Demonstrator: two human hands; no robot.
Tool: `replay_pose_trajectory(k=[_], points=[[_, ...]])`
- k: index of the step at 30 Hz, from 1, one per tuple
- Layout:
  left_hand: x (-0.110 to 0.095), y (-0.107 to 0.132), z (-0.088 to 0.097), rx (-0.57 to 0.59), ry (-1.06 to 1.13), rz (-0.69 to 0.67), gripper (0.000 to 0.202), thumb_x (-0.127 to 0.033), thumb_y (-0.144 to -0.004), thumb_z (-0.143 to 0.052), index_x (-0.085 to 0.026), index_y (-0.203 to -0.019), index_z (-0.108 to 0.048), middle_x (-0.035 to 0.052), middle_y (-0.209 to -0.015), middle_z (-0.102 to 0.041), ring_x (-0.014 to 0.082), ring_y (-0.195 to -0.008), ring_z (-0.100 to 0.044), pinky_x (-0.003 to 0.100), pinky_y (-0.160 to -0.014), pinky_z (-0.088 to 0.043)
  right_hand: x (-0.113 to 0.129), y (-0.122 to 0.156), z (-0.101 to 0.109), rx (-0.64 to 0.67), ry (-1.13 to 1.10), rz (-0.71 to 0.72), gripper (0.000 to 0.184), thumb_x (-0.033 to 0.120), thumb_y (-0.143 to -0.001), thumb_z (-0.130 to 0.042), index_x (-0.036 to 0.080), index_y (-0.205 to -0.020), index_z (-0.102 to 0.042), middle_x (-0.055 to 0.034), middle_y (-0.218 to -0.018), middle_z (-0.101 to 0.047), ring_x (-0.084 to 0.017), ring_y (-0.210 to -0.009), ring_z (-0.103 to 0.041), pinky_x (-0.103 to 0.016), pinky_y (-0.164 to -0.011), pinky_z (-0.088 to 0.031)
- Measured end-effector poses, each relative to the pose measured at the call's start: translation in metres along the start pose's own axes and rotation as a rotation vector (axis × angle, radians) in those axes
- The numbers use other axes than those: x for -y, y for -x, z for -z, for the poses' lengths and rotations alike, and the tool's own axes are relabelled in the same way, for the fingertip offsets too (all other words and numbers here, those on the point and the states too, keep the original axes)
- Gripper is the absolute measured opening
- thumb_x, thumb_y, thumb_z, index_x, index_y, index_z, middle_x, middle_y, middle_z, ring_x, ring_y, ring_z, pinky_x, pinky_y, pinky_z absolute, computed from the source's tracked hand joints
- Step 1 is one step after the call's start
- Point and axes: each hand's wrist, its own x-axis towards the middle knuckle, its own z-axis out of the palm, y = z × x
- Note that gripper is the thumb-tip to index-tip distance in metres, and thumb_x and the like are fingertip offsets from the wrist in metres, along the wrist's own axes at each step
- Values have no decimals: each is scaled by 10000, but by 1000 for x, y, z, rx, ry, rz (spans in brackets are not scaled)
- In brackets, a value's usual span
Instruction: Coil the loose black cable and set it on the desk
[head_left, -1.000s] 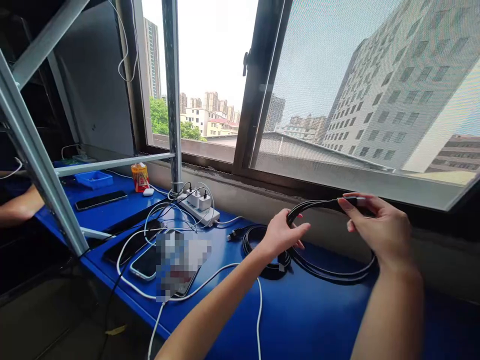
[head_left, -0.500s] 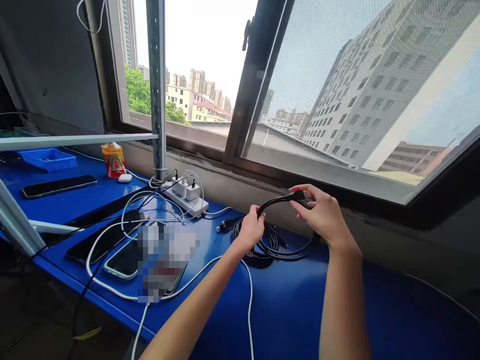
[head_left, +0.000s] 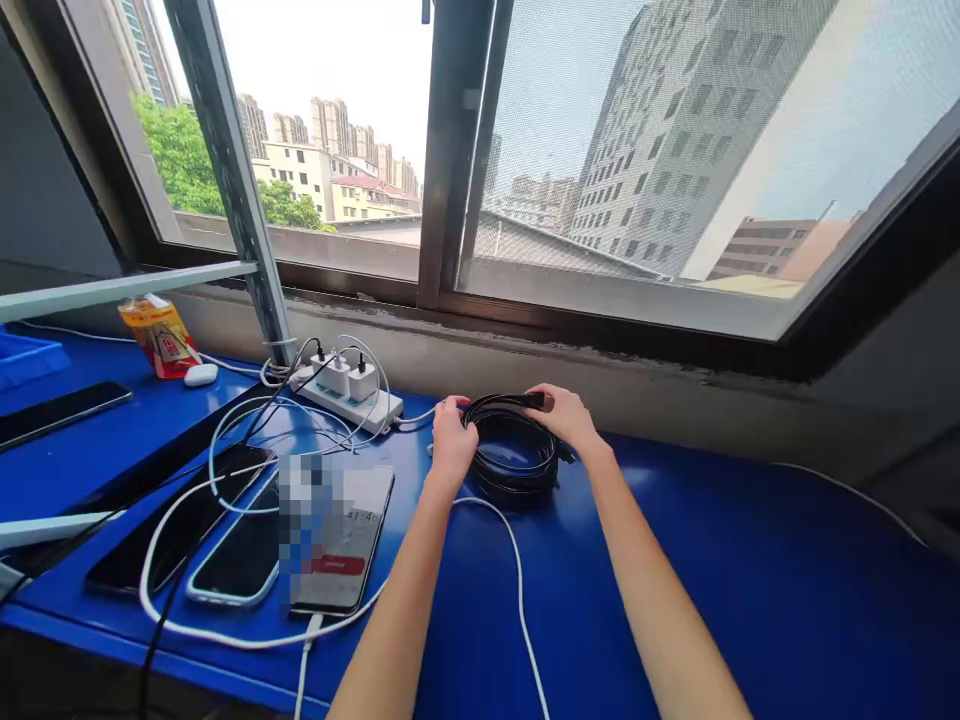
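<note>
A coil of black cable [head_left: 517, 478] lies on the blue tabletop below the window. My left hand [head_left: 454, 440] grips the left side of a bundle of its loops, thumb and fingers closed round the strands. Over at the upper right of the coil, my right hand [head_left: 564, 412] pinches a dark end piece of the cable, probably its connector. Between the hands the top loops arch slightly above the rest of the coil. A further cable end sticks out at the coil's right side.
To the left, a white power strip [head_left: 346, 400] holds several plugs. White cables run among phones, including a lit one [head_left: 349, 545] and a pale-cased one [head_left: 238, 550]. Behind stand a red-yellow pouch [head_left: 161, 335] and a grey shelf post [head_left: 236, 185]. The window wall borders the table's back.
Both hands have come lower and closer together, bringing the lifted cable loops down onto the coil. The loops now form a rounder, tidier ring. The view has shifted too.
</note>
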Motion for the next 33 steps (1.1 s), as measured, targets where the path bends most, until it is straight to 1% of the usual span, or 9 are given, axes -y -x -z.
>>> replay_pose_trajectory(k=[2,5,10,12,15,18,24,27,33], points=[[3,-1,-1,7,-24,-12,299,56,-670,-498,-166,-848,-587,63,-913,-568,189,-869,-595,309,-811,-469,-2,2,-3,32,35,-36,224,320,-886,-573,150,-1028,-607,-49,-977,-619,-144,-868,-596,-336,-787,-518],[4,0,-1,9,-57,-42,273,43,-688,-494,-166,-825,-602,62,-875,-576,192,-825,-601,319,-784,-473,-2,5,-4,70,57,-69,245,337,-894,-558,156,-1052,-605,-60,-1038,-612,-158,-920,-594,-359,-827,-512],[-1,0,-2,1,-83,-125,276,7,-733,-498,-170,-901,-628,55,-911,-598,161,-844,-606,271,-789,-471,1,7,1,71,66,-79,251,326,-897,-555,162,-1081,-602,-70,-1104,-601,-180,-998,-582,-392,-883,-493],[0,-1,-3,-9,-106,-132,260,-5,-738,-503,-167,-893,-636,60,-910,-599,167,-847,-609,271,-769,-472,2,7,1,66,63,-75,248,321,-898,-554,162,-1083,-601,-72,-1113,-599,-182,-1011,-579,-396,-889,-491],[5,-2,-4,-14,-144,-116,212,-26,-722,-543,-163,-852,-637,46,-819,-595,179,-783,-611,280,-707,-473,1,7,0,74,51,-64,246,326,-897,-555,166,-1077,-604,-73,-1125,-595,-180,-1010,-579,-392,-890,-491],[11,-4,-5,-7,-160,-119,220,-43,-712,-574,-166,-886,-630,16,-742,-585,164,-734,-609,264,-675,-470,0,7,0,75,32,-51,248,330,-894,-559,164,-1072,-606,-76,-1136,-591,-184,-1021,-573,-400,-900,-486],[16,0,-11,-43,-171,-139,154,-81,-779,-523,-171,-855,-623,63,-884,-596,179,-824,-620,267,-672,-484,-4,9,-4,33,-60,-71,263,338,-893,-561,162,-1084,-601,-75,-1125,-594,-186,-1019,-575,-404,-899,-483],[18,3,-15,-56,-171,-137,153,-90,-805,-503,-166,-869,-619,75,-902,-599,188,-835,-622,279,-683,-490,-8,9,-9,0,-132,-89,265,348,-888,-567,157,-1069,-605,-71,-1093,-605,-183,-1001,-582,-404,-895,-483],[19,4,-18,-80,-183,-136,171,-88,-825,-483,-180,-895,-609,69,-927,-609,186,-867,-620,284,-722,-488,-32,0,-24,-146,-360,-111,270,380,-891,-555,155,-1029,-612,-69,-1069,-608,-177,-983,-581,-398,-885,-485]])
